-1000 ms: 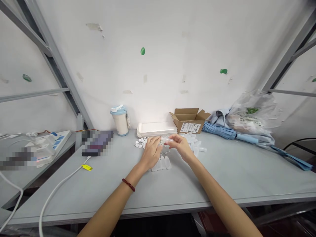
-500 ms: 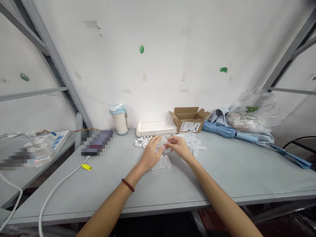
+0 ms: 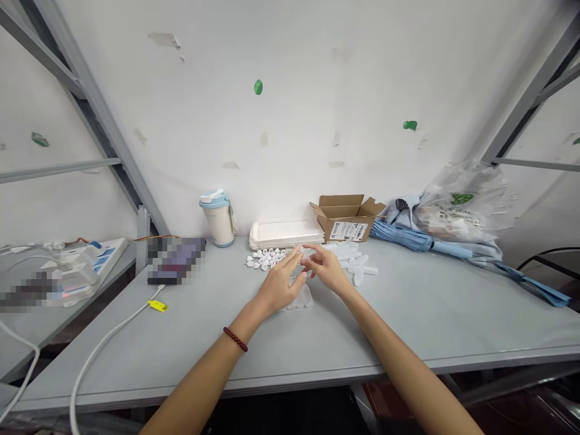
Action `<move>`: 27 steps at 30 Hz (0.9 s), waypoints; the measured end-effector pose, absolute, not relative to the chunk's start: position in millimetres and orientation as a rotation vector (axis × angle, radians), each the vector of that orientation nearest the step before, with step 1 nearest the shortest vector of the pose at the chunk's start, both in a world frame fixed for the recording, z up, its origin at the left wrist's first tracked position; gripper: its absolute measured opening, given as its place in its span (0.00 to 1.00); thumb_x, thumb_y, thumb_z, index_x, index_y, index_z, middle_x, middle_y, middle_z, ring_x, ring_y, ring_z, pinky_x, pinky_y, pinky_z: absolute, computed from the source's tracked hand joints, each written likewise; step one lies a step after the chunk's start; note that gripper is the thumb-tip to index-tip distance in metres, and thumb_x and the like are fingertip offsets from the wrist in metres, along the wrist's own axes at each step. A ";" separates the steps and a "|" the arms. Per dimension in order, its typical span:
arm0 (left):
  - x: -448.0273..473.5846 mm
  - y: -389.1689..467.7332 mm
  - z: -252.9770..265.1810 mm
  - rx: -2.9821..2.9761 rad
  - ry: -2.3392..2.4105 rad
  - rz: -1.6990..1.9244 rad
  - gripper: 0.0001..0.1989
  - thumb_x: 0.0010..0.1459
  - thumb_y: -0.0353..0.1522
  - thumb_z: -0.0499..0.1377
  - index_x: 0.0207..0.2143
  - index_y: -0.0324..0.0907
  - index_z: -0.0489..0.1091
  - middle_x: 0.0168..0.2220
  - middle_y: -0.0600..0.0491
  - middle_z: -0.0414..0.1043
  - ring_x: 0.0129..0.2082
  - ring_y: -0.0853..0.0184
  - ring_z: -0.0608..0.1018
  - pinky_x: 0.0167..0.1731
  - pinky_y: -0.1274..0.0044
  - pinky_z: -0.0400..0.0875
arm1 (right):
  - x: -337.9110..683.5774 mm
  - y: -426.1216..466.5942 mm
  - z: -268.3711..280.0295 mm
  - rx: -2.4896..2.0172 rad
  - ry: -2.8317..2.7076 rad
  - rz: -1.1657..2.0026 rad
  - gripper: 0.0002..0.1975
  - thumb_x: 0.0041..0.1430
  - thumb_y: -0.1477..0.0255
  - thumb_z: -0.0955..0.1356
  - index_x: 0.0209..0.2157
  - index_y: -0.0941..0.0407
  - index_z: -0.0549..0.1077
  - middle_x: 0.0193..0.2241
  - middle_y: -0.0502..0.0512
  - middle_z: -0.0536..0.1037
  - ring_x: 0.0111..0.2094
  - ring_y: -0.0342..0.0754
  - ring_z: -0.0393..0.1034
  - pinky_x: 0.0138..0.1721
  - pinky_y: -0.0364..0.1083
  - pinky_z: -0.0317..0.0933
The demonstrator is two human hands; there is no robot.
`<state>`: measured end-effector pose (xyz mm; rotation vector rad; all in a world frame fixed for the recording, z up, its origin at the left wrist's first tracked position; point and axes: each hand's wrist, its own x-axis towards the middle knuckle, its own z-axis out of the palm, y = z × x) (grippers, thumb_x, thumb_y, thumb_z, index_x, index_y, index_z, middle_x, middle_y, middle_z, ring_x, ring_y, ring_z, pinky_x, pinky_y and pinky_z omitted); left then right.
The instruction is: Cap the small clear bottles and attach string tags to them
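Head view: Over a grey tabletop, a person brings two bare hands close together around a small translucent plastic piece, mostly hidden by fingers. The right hand pinches narrowly and appears to hold it; the left hand stretches its fingers side by side, thumb apart, and whether it grips cannot be told. The work looks to be partway along: a short row of clear, rounded plastic pieces lies just on the near side of the hands, partly covered, and may be the finished share, while a loose scatter of small white plastic caps to the left and a heap of clear plastic tubes to the right seem left to do. Lettering is scarce: the open brown cardboard box carries a white printed label, its text too small to read; a clear plastic bag shows a green mark with illegible writing; a yellow tag on a white cable bears dark, unreadable print. No brand can be made out.
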<state>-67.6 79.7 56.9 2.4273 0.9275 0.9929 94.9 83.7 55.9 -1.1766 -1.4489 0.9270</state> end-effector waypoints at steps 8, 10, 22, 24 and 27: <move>-68.1 79.9 53.2 2.513 0.858 1.033 0.20 0.61 0.33 0.50 0.56 0.43 0.61 0.62 0.46 0.54 0.61 0.59 0.61 0.56 0.64 0.62 | 94.2 79.3 60.6 -1.171 -1.437 0.926 0.16 0.49 0.64 0.67 0.39 0.55 0.65 0.21 0.47 0.72 0.24 0.46 0.73 0.22 0.41 0.62; -67.3 79.5 52.8 2.524 0.851 1.041 0.20 0.61 0.33 0.50 0.55 0.42 0.62 0.62 0.45 0.55 0.60 0.59 0.62 0.56 0.64 0.63 | 94.4 79.3 60.6 -1.171 -1.422 0.922 0.15 0.49 0.64 0.67 0.38 0.55 0.65 0.21 0.47 0.72 0.24 0.46 0.73 0.22 0.41 0.63; -62.8 83.7 51.8 2.548 0.988 1.324 0.15 0.58 0.28 0.51 0.47 0.39 0.65 0.46 0.44 0.67 0.49 0.59 0.69 0.49 0.65 0.67 | 92.2 76.2 63.2 -1.187 -1.432 0.885 0.17 0.47 0.64 0.68 0.37 0.54 0.61 0.22 0.44 0.69 0.22 0.45 0.72 0.21 0.41 0.63; -62.5 83.7 52.3 2.556 1.002 1.330 0.17 0.56 0.29 0.54 0.50 0.40 0.63 0.49 0.44 0.66 0.50 0.58 0.68 0.50 0.63 0.65 | 91.7 76.2 62.3 -1.175 -1.431 0.918 0.17 0.46 0.65 0.69 0.36 0.53 0.61 0.22 0.44 0.69 0.21 0.44 0.72 0.21 0.41 0.64; -61.7 83.0 53.3 2.572 0.995 1.327 0.22 0.54 0.29 0.56 0.52 0.42 0.60 0.52 0.44 0.64 0.52 0.57 0.66 0.51 0.62 0.64 | 90.9 76.7 60.0 -1.160 -1.446 0.932 0.16 0.46 0.66 0.69 0.35 0.53 0.61 0.21 0.44 0.70 0.20 0.43 0.69 0.21 0.42 0.64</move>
